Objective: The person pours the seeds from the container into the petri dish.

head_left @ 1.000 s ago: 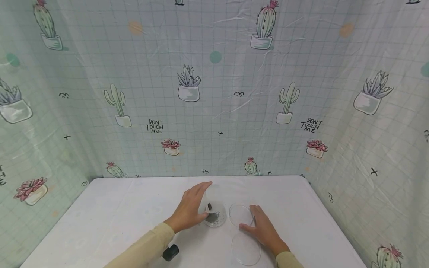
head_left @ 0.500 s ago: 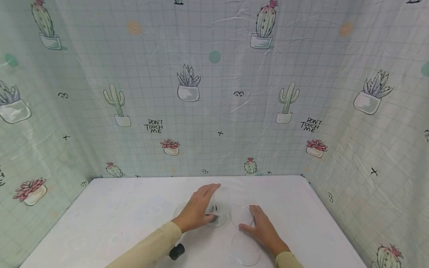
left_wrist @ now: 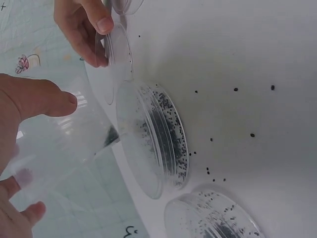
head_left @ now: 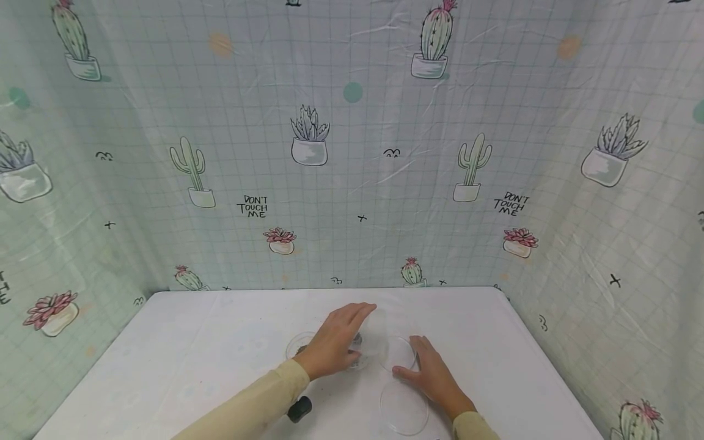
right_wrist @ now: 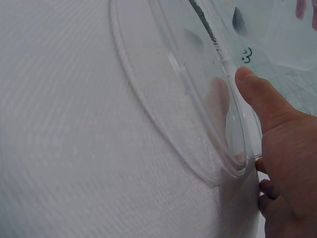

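Observation:
My left hand (head_left: 337, 342) grips a clear plastic beaker (left_wrist: 59, 131), thumb on one side and fingers on the other. The beaker is tilted, and dark granules (left_wrist: 111, 136) are gathered in its lower corner. Just under that corner stands a round petri dish (left_wrist: 131, 146) with dark granules across its bottom. My right hand (head_left: 434, 379) holds the rim of another clear petri dish (head_left: 404, 354) between thumb and fingers, low at the white table. In the head view the left hand partly covers the granule-filled dish.
A further petri dish with granules (left_wrist: 213, 218) stands to the left, partly behind my left hand in the head view. A clear round dish or lid (head_left: 404, 408) lies nearer me. Loose granules (left_wrist: 236, 89) are scattered on the table (head_left: 209, 342). Patterned curtain hangs behind.
My left hand has moved to the right with the beaker, from over the middle dish toward the right-hand dish. The left dish has come into sight. My right hand has stayed in place.

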`<control>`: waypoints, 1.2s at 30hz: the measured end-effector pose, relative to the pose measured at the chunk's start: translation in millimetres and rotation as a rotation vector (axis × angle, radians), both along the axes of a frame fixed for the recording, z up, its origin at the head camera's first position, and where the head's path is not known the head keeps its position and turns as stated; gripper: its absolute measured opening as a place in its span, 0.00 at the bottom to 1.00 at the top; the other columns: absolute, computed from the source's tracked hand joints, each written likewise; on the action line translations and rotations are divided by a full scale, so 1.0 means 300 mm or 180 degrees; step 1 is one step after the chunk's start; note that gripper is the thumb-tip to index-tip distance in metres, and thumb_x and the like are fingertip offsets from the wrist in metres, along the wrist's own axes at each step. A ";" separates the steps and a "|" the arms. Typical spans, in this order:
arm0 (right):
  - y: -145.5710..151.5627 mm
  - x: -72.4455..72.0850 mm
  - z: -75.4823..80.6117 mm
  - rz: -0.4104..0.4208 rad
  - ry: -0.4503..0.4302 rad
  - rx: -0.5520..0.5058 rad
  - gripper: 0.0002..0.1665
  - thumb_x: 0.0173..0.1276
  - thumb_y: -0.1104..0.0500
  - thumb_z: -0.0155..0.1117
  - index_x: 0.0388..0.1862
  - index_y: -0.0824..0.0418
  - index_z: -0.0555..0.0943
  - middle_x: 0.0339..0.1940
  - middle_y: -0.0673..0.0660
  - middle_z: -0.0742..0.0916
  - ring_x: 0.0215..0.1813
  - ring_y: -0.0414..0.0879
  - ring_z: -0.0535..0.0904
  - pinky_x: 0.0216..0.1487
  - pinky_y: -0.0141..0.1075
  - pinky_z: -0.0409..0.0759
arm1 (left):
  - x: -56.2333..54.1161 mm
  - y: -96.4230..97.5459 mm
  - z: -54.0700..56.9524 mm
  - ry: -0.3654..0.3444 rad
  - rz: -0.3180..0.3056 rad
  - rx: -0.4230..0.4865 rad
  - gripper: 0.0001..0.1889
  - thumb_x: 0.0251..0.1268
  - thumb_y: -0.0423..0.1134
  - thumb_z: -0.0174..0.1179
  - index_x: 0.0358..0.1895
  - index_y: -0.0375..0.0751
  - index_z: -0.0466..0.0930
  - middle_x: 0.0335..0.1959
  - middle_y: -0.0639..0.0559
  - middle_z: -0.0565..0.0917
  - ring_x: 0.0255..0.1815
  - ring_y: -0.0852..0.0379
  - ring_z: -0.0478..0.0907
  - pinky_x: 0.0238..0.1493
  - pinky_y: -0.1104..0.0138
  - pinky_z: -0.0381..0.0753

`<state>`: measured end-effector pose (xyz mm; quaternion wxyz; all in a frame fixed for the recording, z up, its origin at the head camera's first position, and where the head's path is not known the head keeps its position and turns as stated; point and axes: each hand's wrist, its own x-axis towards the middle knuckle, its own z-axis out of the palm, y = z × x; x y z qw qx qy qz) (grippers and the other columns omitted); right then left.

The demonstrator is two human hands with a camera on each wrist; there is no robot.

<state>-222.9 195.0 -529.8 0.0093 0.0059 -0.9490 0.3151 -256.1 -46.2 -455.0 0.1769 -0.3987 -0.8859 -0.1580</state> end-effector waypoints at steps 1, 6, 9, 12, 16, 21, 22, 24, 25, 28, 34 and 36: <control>0.001 0.000 0.000 -0.0002 -0.0002 0.0003 0.58 0.50 0.34 0.72 0.72 0.65 0.64 0.72 0.64 0.70 0.74 0.62 0.63 0.71 0.55 0.66 | 0.000 0.004 0.002 0.0008 -0.0010 -0.0022 0.54 0.42 0.38 0.77 0.75 0.50 0.52 0.70 0.55 0.66 0.72 0.56 0.63 0.72 0.55 0.67; 0.002 0.001 0.003 0.0016 0.0024 -0.0023 0.58 0.49 0.34 0.72 0.71 0.65 0.65 0.71 0.63 0.71 0.73 0.61 0.64 0.71 0.55 0.67 | -0.004 0.024 0.012 0.0115 -0.0121 -0.0134 0.54 0.42 0.38 0.76 0.75 0.49 0.52 0.69 0.55 0.68 0.71 0.56 0.64 0.73 0.56 0.65; 0.002 0.003 0.005 0.0023 0.0036 -0.0041 0.58 0.49 0.34 0.72 0.71 0.65 0.65 0.71 0.63 0.71 0.73 0.61 0.64 0.71 0.55 0.66 | -0.004 0.035 0.016 0.0126 -0.0171 -0.0192 0.54 0.42 0.37 0.76 0.75 0.50 0.52 0.70 0.55 0.68 0.71 0.55 0.65 0.73 0.56 0.65; 0.002 0.003 0.006 0.0033 0.0044 -0.0056 0.58 0.49 0.34 0.72 0.71 0.65 0.65 0.71 0.64 0.71 0.73 0.61 0.64 0.71 0.55 0.66 | -0.001 0.046 0.020 0.0076 -0.0206 -0.0236 0.54 0.43 0.34 0.75 0.75 0.52 0.52 0.71 0.56 0.67 0.71 0.54 0.65 0.74 0.55 0.64; 0.001 0.002 0.006 0.0033 0.0023 -0.0080 0.58 0.49 0.34 0.72 0.71 0.65 0.65 0.71 0.64 0.71 0.74 0.61 0.64 0.71 0.55 0.66 | 0.000 0.057 0.023 0.0088 -0.0267 -0.0329 0.54 0.43 0.32 0.73 0.75 0.52 0.51 0.72 0.56 0.66 0.72 0.53 0.64 0.74 0.54 0.64; 0.000 0.000 0.006 0.0004 -0.0004 -0.0069 0.58 0.48 0.34 0.73 0.71 0.65 0.65 0.71 0.64 0.71 0.74 0.61 0.63 0.71 0.56 0.66 | -0.001 0.070 0.030 0.0208 -0.0351 -0.0479 0.53 0.43 0.31 0.73 0.75 0.52 0.51 0.72 0.56 0.65 0.73 0.53 0.63 0.74 0.54 0.64; 0.000 0.000 0.005 0.0003 -0.0002 -0.0056 0.58 0.49 0.34 0.73 0.71 0.65 0.65 0.71 0.64 0.71 0.74 0.62 0.63 0.71 0.56 0.66 | -0.002 0.073 0.032 0.0242 -0.0364 -0.0508 0.53 0.43 0.31 0.73 0.75 0.51 0.52 0.72 0.56 0.65 0.73 0.53 0.63 0.74 0.54 0.64; 0.000 0.000 0.005 0.0002 0.0000 -0.0051 0.58 0.49 0.35 0.73 0.71 0.65 0.65 0.71 0.64 0.71 0.74 0.62 0.64 0.71 0.56 0.66 | -0.003 0.080 0.036 0.0291 -0.0398 -0.0568 0.53 0.43 0.31 0.73 0.75 0.51 0.52 0.72 0.56 0.65 0.73 0.52 0.63 0.74 0.54 0.64; 0.000 0.000 0.004 0.0001 0.0002 -0.0051 0.58 0.49 0.35 0.73 0.71 0.65 0.65 0.71 0.64 0.71 0.74 0.62 0.64 0.71 0.56 0.66 | -0.004 0.083 0.038 0.0313 -0.0412 -0.0598 0.53 0.43 0.31 0.74 0.75 0.51 0.52 0.72 0.56 0.65 0.73 0.52 0.63 0.74 0.53 0.64; 0.000 0.000 0.001 0.0011 0.0009 -0.0042 0.58 0.50 0.35 0.73 0.71 0.66 0.64 0.71 0.65 0.70 0.73 0.62 0.64 0.71 0.56 0.66 | -0.003 0.092 0.044 0.0337 -0.0445 -0.0682 0.53 0.44 0.31 0.73 0.75 0.52 0.52 0.72 0.57 0.65 0.74 0.53 0.62 0.74 0.53 0.63; 0.001 0.002 0.000 0.0025 0.0025 -0.0035 0.58 0.50 0.35 0.72 0.72 0.66 0.63 0.72 0.64 0.70 0.73 0.62 0.64 0.71 0.57 0.65 | -0.007 0.106 0.052 0.0420 -0.0521 -0.0825 0.53 0.45 0.28 0.72 0.76 0.53 0.51 0.73 0.59 0.64 0.76 0.53 0.59 0.76 0.53 0.60; 0.001 0.002 0.001 0.0031 0.0038 -0.0047 0.58 0.50 0.35 0.72 0.71 0.65 0.64 0.71 0.64 0.71 0.73 0.61 0.65 0.71 0.57 0.66 | -0.011 0.110 0.053 0.0491 -0.0549 -0.0870 0.53 0.46 0.27 0.71 0.76 0.54 0.50 0.73 0.59 0.64 0.76 0.53 0.59 0.76 0.54 0.59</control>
